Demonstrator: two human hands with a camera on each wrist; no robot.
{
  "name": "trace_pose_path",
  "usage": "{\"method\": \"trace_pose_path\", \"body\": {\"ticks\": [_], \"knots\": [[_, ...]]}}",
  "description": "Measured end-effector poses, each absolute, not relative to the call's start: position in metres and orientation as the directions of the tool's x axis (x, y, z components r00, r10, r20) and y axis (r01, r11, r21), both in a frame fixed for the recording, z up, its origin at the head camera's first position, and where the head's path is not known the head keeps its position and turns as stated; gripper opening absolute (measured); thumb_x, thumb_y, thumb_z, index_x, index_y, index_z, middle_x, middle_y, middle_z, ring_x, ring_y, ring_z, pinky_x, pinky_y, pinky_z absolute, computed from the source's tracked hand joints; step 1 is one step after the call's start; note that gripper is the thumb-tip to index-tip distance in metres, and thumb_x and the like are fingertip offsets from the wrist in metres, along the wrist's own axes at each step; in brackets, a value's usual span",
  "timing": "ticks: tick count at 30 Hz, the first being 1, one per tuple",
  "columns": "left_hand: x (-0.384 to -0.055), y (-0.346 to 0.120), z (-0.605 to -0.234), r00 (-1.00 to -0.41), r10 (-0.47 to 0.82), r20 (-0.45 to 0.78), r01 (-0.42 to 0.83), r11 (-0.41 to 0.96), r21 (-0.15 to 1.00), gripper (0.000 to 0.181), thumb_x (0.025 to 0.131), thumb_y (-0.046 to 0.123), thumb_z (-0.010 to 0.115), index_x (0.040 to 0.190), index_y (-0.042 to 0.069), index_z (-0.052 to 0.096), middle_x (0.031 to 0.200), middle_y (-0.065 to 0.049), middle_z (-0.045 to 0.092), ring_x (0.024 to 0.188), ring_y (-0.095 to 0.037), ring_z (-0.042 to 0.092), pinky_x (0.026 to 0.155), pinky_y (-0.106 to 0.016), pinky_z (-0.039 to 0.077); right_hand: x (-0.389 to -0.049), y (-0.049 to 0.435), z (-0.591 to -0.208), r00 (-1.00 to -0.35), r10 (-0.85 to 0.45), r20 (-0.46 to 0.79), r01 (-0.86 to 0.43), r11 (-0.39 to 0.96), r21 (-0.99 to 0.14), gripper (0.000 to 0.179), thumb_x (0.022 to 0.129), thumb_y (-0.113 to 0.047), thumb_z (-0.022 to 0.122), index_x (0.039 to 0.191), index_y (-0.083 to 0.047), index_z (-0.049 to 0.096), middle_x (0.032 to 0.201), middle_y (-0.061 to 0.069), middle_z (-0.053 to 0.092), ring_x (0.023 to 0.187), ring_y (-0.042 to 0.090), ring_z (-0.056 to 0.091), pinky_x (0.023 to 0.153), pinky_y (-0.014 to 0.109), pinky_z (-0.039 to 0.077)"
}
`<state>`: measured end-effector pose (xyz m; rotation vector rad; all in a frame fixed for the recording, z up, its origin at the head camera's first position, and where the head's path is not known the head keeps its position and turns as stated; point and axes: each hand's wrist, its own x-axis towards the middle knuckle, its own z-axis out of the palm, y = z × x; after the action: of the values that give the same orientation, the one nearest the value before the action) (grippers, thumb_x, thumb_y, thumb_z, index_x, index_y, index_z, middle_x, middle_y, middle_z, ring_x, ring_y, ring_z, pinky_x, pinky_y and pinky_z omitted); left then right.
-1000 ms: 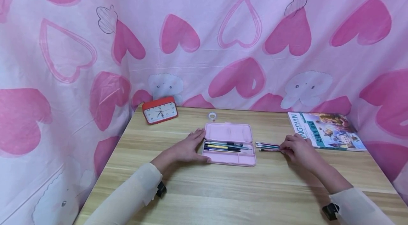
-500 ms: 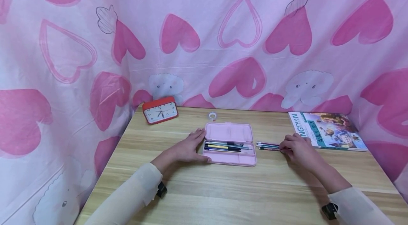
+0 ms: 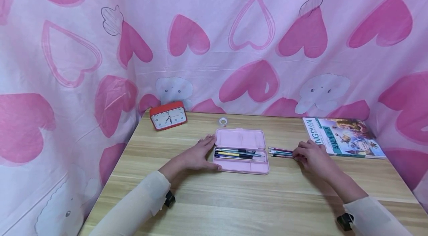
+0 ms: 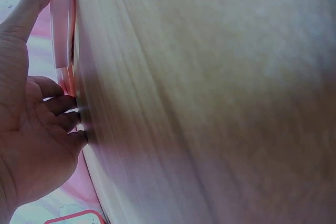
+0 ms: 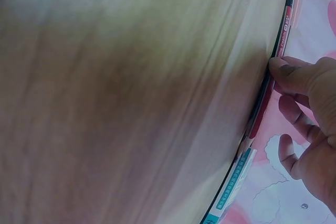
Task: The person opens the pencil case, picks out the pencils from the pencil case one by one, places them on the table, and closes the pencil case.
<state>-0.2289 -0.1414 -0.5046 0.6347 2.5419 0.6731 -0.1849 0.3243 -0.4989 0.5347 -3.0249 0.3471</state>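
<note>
An opened pink pencil case [image 3: 239, 139] lies on the table, with several pens [image 3: 234, 154] in its long compartment. My left hand [image 3: 197, 155] rests against its left side, thumb at the front corner and fingers spread toward the back. In the left wrist view the thumb touches the pink case wall [image 4: 61, 30]. Right of the case, a small bundle of pencils [image 3: 280, 152] lies with its ends pointing at the case. My right hand [image 3: 312, 156] pinches them between thumb and fingers; the right wrist view shows a red pencil [image 5: 284, 32] nearest, with the other fingers loosely bent.
A red alarm clock [image 3: 168, 116] stands at the back left of the wooden table [image 3: 214, 202]. A small roll of tape [image 3: 222, 121] sits behind the case. A magazine [image 3: 347, 139] lies beyond my right hand. A pink heart-patterned curtain [image 3: 247, 42] hangs behind the table.
</note>
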Motion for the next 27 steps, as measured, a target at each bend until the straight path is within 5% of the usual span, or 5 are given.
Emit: {"method": "trace_pose_path", "body": {"ticks": [27], "knots": [[-0.229, -0.142, -0.507, -0.807, 0.518, -0.285, 0.307, 0.779, 0.547, 0.133, 0.082, 0.082, 0.08, 0.18, 0.023, 0.013, 0.189, 0.005, 0.007, 0.177, -0.023, -0.001, 0.143, -0.056, 0.013, -0.189, 0.312, -0.49, -0.934, -0.333, 0.129, -0.355, 0.905, -0.236, 0.021, 0.094, -0.008, 0.088, 0.112, -0.02, 0.085, 0.109, 0.002, 0.077, 0.101, 0.025, 0.06, 0.083, 0.044, 0.043]]}}
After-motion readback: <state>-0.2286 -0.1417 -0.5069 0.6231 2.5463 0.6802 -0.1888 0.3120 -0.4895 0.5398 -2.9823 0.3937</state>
